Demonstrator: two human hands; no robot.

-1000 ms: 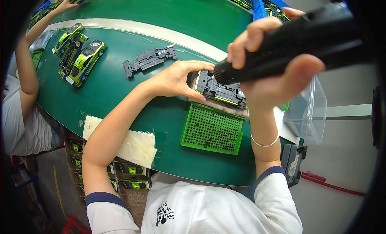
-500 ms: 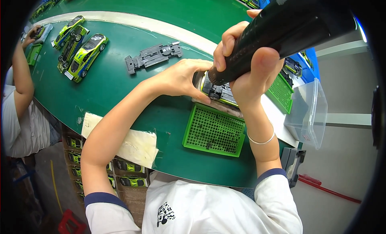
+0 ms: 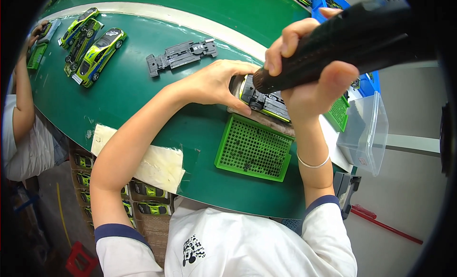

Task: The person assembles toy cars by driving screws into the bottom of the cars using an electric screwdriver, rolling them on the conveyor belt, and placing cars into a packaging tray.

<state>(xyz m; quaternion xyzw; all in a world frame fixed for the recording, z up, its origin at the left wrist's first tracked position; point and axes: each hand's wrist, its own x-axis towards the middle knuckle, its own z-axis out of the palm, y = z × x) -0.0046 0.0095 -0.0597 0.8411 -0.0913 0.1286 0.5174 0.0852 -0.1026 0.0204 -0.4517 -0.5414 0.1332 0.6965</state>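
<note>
My left hand [image 3: 216, 84] curls round the end of a toy car [image 3: 273, 105], which lies upside down in a shallow holder, its black underside up and a lime-green body edge showing. In my right hand [image 3: 303, 103] is a black power screwdriver [image 3: 338, 48], gripped from below with the thumb along its side. Its nose meets or hovers over the car's underside near the left hand; the tip is hidden. Just in front of the holder sits a green perforated tray [image 3: 250, 173] with small dark pieces in its holes. A loose black car chassis [image 3: 183, 55] rests beyond my left forearm.
Several lime-green toy cars [image 3: 100, 55] lie at the table's left. Cream sheets [image 3: 162, 167] cover the front edge, above a box of cars [image 3: 152, 208]. At right stand a clear plastic bin [image 3: 362, 134] and another green tray [image 3: 339, 114]. A co-worker's arm [image 3: 24, 96] is far left.
The screwdriver's rear end has swung lower and to the right, with my right hand moving right. My left hand keeps its hold on the car. The whole view has shifted slightly.
</note>
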